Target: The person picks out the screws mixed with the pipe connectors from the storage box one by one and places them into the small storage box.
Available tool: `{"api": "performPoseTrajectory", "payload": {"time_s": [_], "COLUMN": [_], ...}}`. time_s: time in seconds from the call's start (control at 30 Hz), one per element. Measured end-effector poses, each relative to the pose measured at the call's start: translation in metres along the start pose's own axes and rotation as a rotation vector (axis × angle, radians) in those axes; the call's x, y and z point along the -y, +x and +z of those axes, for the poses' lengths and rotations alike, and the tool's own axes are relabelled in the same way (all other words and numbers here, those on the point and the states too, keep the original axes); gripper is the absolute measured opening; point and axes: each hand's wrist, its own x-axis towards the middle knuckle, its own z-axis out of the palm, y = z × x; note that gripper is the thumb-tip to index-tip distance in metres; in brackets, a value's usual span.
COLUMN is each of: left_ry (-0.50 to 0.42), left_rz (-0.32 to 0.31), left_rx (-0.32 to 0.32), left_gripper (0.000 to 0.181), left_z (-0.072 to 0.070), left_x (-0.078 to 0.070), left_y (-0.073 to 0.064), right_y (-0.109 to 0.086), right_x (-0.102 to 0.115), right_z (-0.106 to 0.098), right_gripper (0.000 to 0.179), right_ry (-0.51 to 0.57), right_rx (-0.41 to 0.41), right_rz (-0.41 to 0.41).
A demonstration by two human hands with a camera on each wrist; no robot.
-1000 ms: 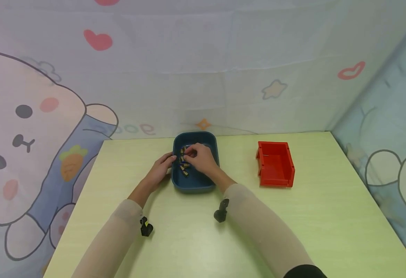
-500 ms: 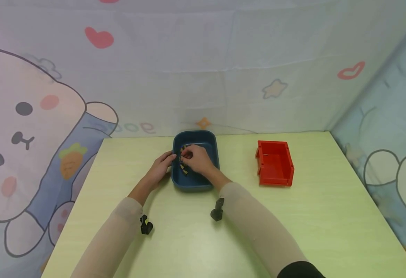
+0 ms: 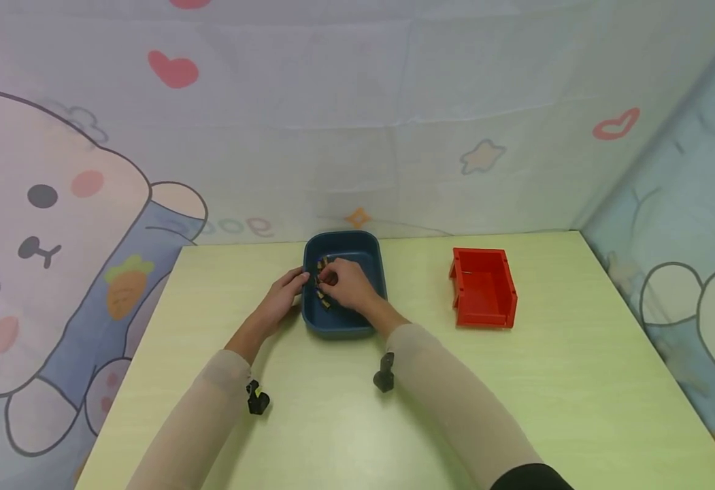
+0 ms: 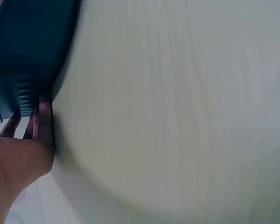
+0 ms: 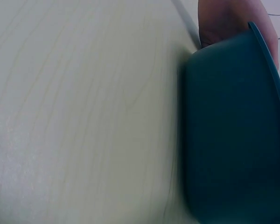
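A dark blue plastic basin (image 3: 351, 320) stands near the table's back edge. Several small gold-and-dark pieces (image 3: 324, 299) lie in a loose row along its left inner side; their kind is too small to make out. My left hand (image 3: 281, 297) holds the basin's left wall at the rim, and the left wrist view shows its fingers (image 4: 45, 116) against the ribbed outer wall. My right hand (image 3: 351, 284) is inside the basin, with bent fingers and thumb at the row of pieces. Whether it pinches one is hidden.
To the right on the pale wood-grain table (image 3: 553, 381) stands a red open-front bin (image 3: 486, 320). A printed cloth (image 3: 308, 136) hangs behind the table, close to the basin's far end. Small black devices (image 3: 384, 373) sit at both wrists.
Within the basin, my right hand has shifted slightly toward me and to the left, along the row of pieces. My left hand and the basin have kept their places.
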Motion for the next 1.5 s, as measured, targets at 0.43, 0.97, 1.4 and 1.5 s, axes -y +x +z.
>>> {"api": "performPoseTrajectory", "payload": {"time_s": [0.43,0.97,1.4,1.5], "left_ry": [-0.009,-0.011,0.005,0.012], "left_rz": [0.004,-0.005,-0.012,-0.014], "left_rx": [0.013,0.000,0.000,-0.001], "left_gripper": [0.065,0.064,0.064,0.065], "left_z": [0.0000,0.0007,0.0018,0.0016], "left_x": [0.0003,-0.0002,-0.0010,-0.0014], "left_y": [0.0010,0.0010,0.0001,-0.0003], "right_y": [0.0000,0.0005,0.0019,0.0022], "right_x": [-0.0004,0.0027,0.0012,0.0018], "right_z": [0.0013,0.0016,0.0051,0.0053], "right_gripper": [0.018,0.016,0.015,0.014], "right_ry": [-0.035,-0.165,-0.236,-0.244], "right_rx": [0.056,0.093,0.107,0.109], "right_rz": [-0.017,-0.038,-0.018,-0.019]}}
